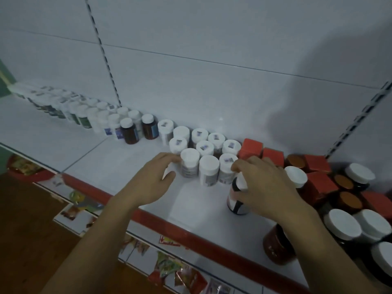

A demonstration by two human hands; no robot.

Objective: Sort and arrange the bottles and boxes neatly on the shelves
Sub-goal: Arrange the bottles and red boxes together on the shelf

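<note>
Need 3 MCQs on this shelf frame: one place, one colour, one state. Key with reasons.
1. The red boxes sit: A) at the shelf's left end B) right of the white-capped bottles C) on the floor.
2. The shelf's front edge strip is: A) red B) blue C) green.
3. The right hand is: A) open, idle B) gripping a dark bottle C) holding a box.
B, boxes stand by the back wall, right of those bottles; A, the strip shows red; B, fingers curl round the bottle's top.
</note>
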